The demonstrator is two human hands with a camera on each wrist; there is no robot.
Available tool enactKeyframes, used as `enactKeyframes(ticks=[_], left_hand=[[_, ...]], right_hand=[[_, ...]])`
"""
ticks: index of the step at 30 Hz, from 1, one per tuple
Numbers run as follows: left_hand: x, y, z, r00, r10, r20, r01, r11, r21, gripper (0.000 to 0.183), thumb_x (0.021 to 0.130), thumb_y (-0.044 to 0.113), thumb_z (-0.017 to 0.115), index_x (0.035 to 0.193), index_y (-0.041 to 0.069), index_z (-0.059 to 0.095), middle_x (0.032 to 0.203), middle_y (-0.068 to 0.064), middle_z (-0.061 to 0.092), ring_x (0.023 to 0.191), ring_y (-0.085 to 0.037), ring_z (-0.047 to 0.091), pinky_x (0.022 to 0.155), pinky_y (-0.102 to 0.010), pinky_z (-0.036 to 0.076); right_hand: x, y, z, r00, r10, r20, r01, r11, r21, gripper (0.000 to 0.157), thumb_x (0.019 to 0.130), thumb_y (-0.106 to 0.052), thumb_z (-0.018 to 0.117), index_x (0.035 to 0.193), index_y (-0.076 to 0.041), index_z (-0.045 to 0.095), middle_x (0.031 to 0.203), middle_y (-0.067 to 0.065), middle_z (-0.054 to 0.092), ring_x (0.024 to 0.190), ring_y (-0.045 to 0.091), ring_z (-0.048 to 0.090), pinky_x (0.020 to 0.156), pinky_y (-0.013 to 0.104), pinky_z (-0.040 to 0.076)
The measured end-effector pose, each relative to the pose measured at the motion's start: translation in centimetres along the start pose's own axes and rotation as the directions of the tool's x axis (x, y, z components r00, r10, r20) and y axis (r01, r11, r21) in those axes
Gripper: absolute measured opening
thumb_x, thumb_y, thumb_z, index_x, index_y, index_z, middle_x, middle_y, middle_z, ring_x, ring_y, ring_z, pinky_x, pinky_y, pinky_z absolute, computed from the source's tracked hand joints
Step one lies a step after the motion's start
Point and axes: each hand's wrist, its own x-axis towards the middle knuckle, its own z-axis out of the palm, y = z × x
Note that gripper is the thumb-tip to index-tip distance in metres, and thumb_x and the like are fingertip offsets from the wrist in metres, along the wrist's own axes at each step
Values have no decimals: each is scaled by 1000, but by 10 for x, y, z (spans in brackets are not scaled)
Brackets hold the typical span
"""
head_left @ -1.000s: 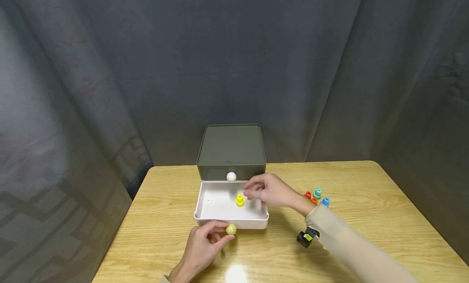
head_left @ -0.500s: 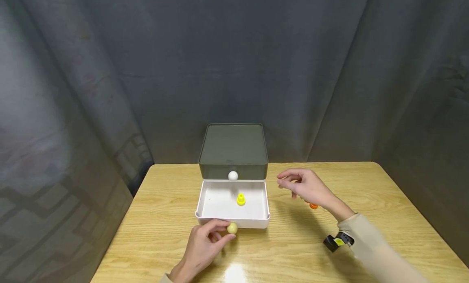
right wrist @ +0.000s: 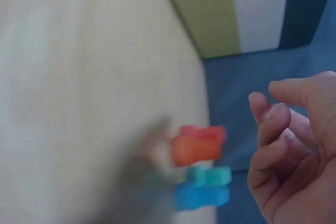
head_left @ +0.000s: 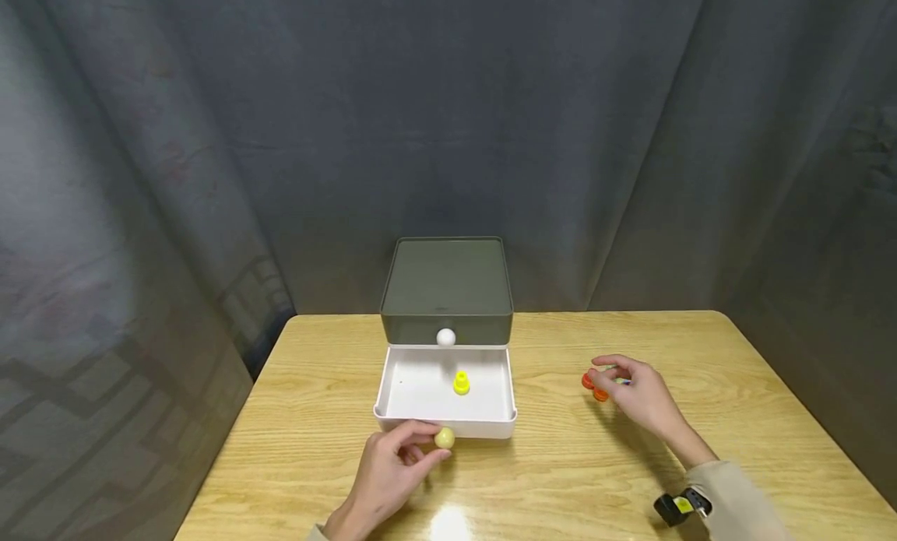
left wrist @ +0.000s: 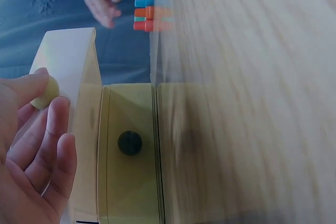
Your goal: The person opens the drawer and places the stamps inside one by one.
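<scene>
Pinching the knob [head_left: 444, 437] in my left hand [head_left: 389, 469], I hover my loose-fingered, empty right hand [head_left: 643, 395] near the red peg [head_left: 588, 380], three o'clock of the drawer [head_left: 485, 430], likely light, stiff, best gripped sideways.

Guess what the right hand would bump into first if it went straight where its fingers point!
Probably the red piece, just ahead of the right hand in the head view. Depth is unclear, so the hand might pass over it.
</scene>
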Motion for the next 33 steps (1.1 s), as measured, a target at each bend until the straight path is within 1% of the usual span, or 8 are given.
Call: enactKeyframes(ticks=[2,4,9,13,17,22,29,33], left_hand=[[0,0,0,1000,0,-2,0,1000,2,31,80,5,92,106,13,77,90,-4,83,65,7,63,54,-16,55],[0,0,1,1000,5,-5,-5,1000,3,31,80,6,92,106,13,77,89,-4,83,65,8,63,54,-16,55],[0,-2,1,1000,15,-6,-15,1000,-2,31,81,5,92,106,13,76,90,-4,83,65,7,63,54,-16,54],[0,-1,1,1000,7,2,-7,1000,-7,31,81,6,91,107,14,76,91,-5,84,66,7,63,54,-17,55],[0,-1,0,1000,-3,6,3,1000,-11,32,80,5,91,107,13,77,91,-5,84,65,7,63,54,-17,55],[0,0,0,1000,-4,7,4,1000,-3,31,81,6,92,107,13,77,91,-4,84,66,7,63,54,-17,55],[0,0,0,1000,-6,0,6,1000,-5,31,80,5,92,106,14,77,90,-4,83,66,6,64,54,-17,55],[0,0,0,1000,-11,1,11,1000,-6,30,81,8,92,107,14,77,91,-4,84,66,6,64,54,-17,55]], right_hand=[[-5,13,5,1000,26,-13,-26,1000,5,47,104,-32,71,140,-1,64,105,17,78,56,19,60,50,28,46],[-8,23,9,999,43,-28,-43,999,4,48,104,-31,71,140,0,63,102,15,79,53,16,58,49,28,45],[-11,36,16,996,69,-53,-69,998,-6,46,102,-28,73,137,0,65,95,12,77,56,12,57,52,26,45],[-12,41,18,993,100,-56,-100,995,8,44,102,-27,74,136,0,66,93,12,74,56,12,57,54,26,49],[-12,45,20,992,121,-44,-119,992,35,44,103,-24,73,138,1,64,94,12,75,55,12,58,56,25,53],[-12,49,20,989,146,-33,-144,989,43,46,104,-25,71,139,3,63,87,7,71,55,11,56,56,25,51],[-12,52,20,987,157,-38,-155,987,42,44,103,-25,72,138,2,64,89,7,74,56,11,56,56,25,50],[-11,53,19,987,154,-35,-152,987,44,46,103,-26,72,138,3,64,90,6,75,57,11,57,56,25,50]])
